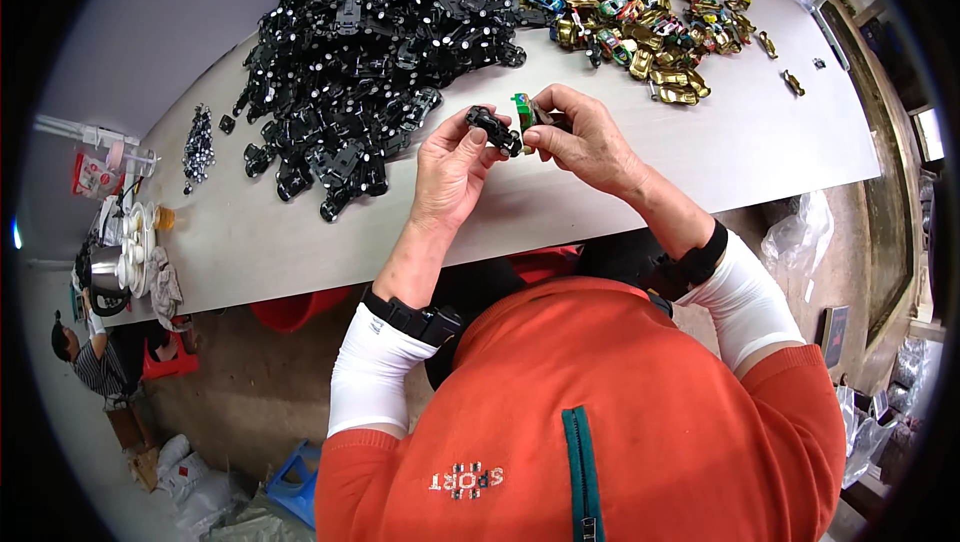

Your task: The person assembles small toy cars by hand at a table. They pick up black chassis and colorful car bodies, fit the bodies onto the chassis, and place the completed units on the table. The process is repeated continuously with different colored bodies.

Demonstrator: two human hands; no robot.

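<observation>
Near the table's front edge my two hands come close together. Pinched between thumb and fingers of my left hand (452, 162) is a black toy car chassis (494, 130) with small wheels. My right hand (590, 138) is closed on a green toy car body (524, 112), held upright just beside the chassis; the fingers cover part of it. Whether the two parts touch, I cannot tell. Beyond my left hand rises a large heap of black toy car chassis (350, 52). Past my right hand lies a pile of gold and coloured toy car bodies (640, 27).
A small pile of silvery parts (198, 150) lies on the table (780, 147) at left. Two loose gold car bodies (793, 83) sit far right. Red basins (300, 308) are under the table. Another person (100, 362) is at far left, near a blue stool (294, 482).
</observation>
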